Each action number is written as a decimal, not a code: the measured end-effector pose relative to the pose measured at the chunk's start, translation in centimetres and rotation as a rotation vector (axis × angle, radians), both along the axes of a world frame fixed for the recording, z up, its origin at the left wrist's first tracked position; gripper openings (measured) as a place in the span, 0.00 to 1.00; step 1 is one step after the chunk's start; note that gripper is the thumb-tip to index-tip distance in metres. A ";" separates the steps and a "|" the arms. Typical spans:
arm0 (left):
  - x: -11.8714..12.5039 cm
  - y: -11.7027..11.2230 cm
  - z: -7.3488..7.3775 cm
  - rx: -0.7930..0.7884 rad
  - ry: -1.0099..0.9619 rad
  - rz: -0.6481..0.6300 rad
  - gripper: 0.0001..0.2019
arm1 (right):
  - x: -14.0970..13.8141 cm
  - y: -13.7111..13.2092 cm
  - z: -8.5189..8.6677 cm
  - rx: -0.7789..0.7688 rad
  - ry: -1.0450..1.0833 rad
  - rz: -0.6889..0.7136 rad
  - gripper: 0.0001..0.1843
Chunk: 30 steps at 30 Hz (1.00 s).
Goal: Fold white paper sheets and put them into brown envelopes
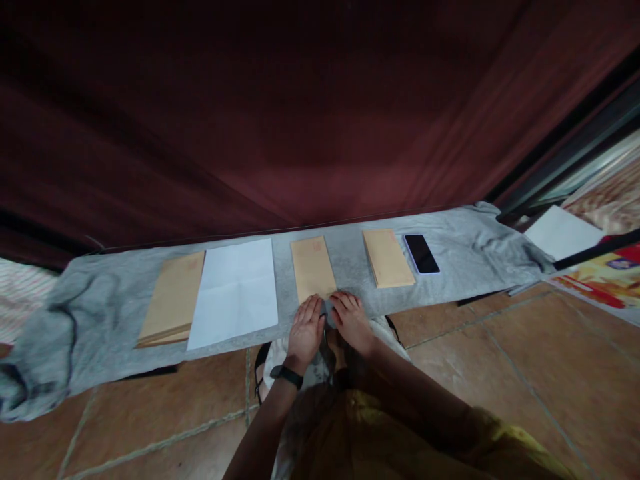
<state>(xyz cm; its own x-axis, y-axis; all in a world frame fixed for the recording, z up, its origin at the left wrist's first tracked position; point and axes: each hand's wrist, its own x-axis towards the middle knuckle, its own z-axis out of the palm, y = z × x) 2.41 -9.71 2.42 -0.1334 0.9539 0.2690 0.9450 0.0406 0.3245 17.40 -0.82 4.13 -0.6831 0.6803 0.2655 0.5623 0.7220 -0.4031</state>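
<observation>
A brown paper envelope (314, 265) lies flat on the grey cloth, its short near edge towards me. My left hand (306, 328) rests on the near left corner, fingers stretched out and lying flat. On the near right corner lies my right hand (351, 321), its fingers also extended and close together. The two hands almost meet at the thumbs, which are partly hidden. Left of this envelope is a white sheet of paper (237, 290) with faint fold creases, overlapping a stack of brown envelopes (173, 293). To the right sits another small stack of brown envelopes (387, 259).
A smartphone (421, 254) lies right of the small stack. Grey cloth (345, 250) covers the long narrow surface. Behind it hangs a dark red curtain (320, 133). At far right are a white sheet (565, 232) and a colourful printed package (605, 280). Tiled floor (470, 353) shows below.
</observation>
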 end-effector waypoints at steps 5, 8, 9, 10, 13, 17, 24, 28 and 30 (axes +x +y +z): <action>0.2 0.1 0.1 -0.018 0.017 0.004 0.24 | -1.3 0.5 0.7 -0.038 -0.140 0.005 0.10; 0.2 0.1 0.1 -0.031 0.026 0.009 0.24 | -2.0 1.1 1.6 -0.065 -0.239 -0.004 0.11; 0.3 0.1 0.1 -0.033 0.026 0.009 0.25 | -2.2 1.3 1.9 -0.077 -0.266 -0.006 0.11; 0.3 0.1 0.1 -0.036 0.026 0.011 0.25 | -2.4 1.5 2.3 -0.090 -0.291 -0.008 0.12; 0.4 0.1 0.1 -0.045 0.022 0.022 0.25 | -2.8 1.9 3.3 -0.132 -0.370 -0.001 0.14; 0.5 0.2 0.0 -0.050 0.020 0.032 0.25 | -3.3 2.3 4.0 -0.164 -0.428 0.005 0.17; 0.5 0.1 -0.1 -0.048 0.028 0.025 0.26 | -3.8 2.8 3.7 -0.183 -0.454 -0.001 0.15; 0.4 0.0 0.0 -0.038 0.024 0.008 0.26 | -3.0 2.4 4.0 -0.166 -0.441 0.047 0.14; 0.4 0.0 0.2 -0.031 0.017 0.001 0.25 | -1.9 2.0 4.0 -0.158 -0.427 0.085 0.12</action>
<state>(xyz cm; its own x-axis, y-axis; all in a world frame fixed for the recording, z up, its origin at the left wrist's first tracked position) 2.85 -9.72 2.58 -0.1297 0.9618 0.2411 0.9503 0.0512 0.3070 15.45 1.17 8.18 -0.7636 0.6269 -0.1545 0.6437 0.7208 -0.2570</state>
